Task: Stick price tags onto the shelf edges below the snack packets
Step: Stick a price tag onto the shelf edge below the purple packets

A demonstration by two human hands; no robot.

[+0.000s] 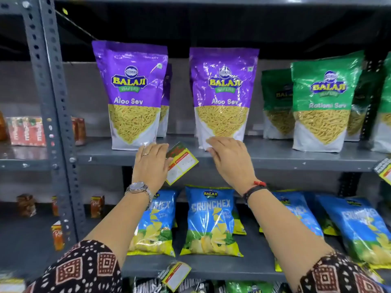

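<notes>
Big grey metal shelving rack [275, 158] fills the view, its upper shelf carrying tall pouches standing upright. Two purple Aloo Sev pouches [132, 96] sit toward the left end, thin yellow sev showing through their clear lower windows, more purple pouches tucked behind. Over at the right end, green Ratlami Sev pouches [323, 102], same yellow strands in the window. One shelf down, blue Crunchex wafer packets [210, 220] lie leaning back in a row.

Now the tag: a yellow-bordered paper price tag [183, 163] with a red-and-green header and white panels, tilted, hanging across the front edge of the upper shelf, between the two purple pouches. The left hand [151, 163], ring and wristwatch on show, has it pinched at the tag's left side; its fingers are closed on the tag, thumb hidden behind.

The right hand [229, 158] is just right of the tag, not touching it, fingers loosely curled over the shelf's front edge, fingertips at the foot of the second purple pouch, holding nothing that shows.

Another similar tag [176, 273] hangs off the lower shelf's front edge, and one [384, 169] at the upper shelf's right end.
</notes>
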